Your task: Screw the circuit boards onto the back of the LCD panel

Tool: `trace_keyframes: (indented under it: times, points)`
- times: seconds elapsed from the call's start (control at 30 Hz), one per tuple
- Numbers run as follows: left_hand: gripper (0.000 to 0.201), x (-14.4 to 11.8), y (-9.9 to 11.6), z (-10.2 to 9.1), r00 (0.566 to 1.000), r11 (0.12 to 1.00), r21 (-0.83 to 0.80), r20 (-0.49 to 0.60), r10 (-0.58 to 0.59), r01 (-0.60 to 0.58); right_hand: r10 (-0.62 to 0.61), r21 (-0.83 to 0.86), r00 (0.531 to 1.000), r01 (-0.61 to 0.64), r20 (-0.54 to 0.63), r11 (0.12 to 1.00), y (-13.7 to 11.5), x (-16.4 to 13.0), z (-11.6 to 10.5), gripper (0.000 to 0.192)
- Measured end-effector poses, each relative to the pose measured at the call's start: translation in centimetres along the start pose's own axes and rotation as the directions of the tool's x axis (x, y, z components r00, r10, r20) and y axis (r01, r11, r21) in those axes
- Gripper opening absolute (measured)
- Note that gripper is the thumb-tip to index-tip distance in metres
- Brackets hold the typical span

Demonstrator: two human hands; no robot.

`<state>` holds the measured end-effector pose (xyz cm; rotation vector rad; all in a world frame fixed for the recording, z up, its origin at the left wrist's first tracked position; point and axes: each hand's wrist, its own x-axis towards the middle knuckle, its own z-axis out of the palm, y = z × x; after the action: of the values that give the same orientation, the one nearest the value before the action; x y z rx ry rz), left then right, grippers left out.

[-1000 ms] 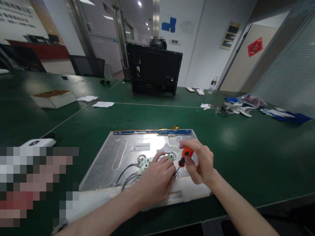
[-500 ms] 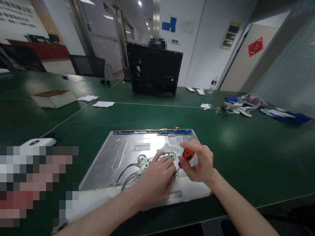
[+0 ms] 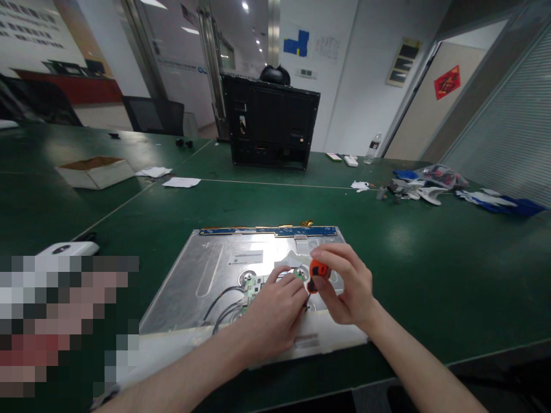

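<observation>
A silver flat display panel (image 3: 210,269) lies on the table in front of me, a blue circuit strip (image 3: 267,232) along its far edge. In my right hand (image 3: 350,284) is an orange-and-black screwdriver (image 3: 318,274), gripped between thumb and fingers. Its thin shaft slants down to the panel beside my left fingertips. My left hand (image 3: 278,310) rests over a small green circuit board (image 3: 253,287), fingers bent and close together. Its thumb and whatever lies under its fingertips are hidden. Black cables (image 3: 221,304) curve out from the board's left side.
A black monitor housing (image 3: 271,123) stands upright across the table. An open box (image 3: 97,172) and paper (image 3: 181,182) lie at left, near a white device (image 3: 69,248). Gloves (image 3: 495,198), a plastic bag (image 3: 441,174) and a bottle (image 3: 372,148) are at right. A blurred patch covers the lower left.
The screwdriver's handle has turned and tipped more upright, shifting slightly left with my right hand. My left hand stays in place.
</observation>
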<state>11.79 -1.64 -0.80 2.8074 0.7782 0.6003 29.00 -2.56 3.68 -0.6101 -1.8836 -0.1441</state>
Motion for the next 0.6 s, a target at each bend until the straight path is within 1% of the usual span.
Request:
trace_keyframes:
  times: [0.1,0.23,0.37,0.47,0.53,0.6]
  points:
    - [0.016,0.0,0.0,0.0,1.000,1.000,0.003,-0.004,0.003,-0.003,-0.001,0.026,1.000,0.001,0.014,1.000,0.0,-0.1,-0.1,0.038]
    - [0.015,-0.1,0.1,-0.1,1.000,1.000,0.000,-0.006,-0.006,0.006,0.012,0.100,1.000,-0.009,-0.026,0.995,0.3,-0.4,0.2,0.039]
    - [0.017,-0.1,0.1,-0.1,1.000,1.000,-0.009,-0.018,-0.006,0.006,0.073,0.120,0.996,-0.066,-0.054,0.991,0.3,-0.9,0.6,0.041]
    - [0.018,-0.1,0.0,0.0,1.000,1.000,-0.010,-0.015,-0.002,0.002,0.090,0.164,0.996,-0.085,-0.028,0.983,0.4,-1.1,0.7,0.044]
    - [0.018,0.0,-0.1,0.0,1.000,1.000,-0.005,-0.003,0.001,-0.001,0.074,0.193,0.997,-0.072,-0.004,0.979,0.4,-1.1,0.7,0.044]
    - [0.019,0.0,-0.1,0.0,1.000,1.000,-0.002,0.004,0.001,-0.001,0.048,0.178,0.999,-0.050,0.014,0.983,0.4,-0.9,0.5,0.042]
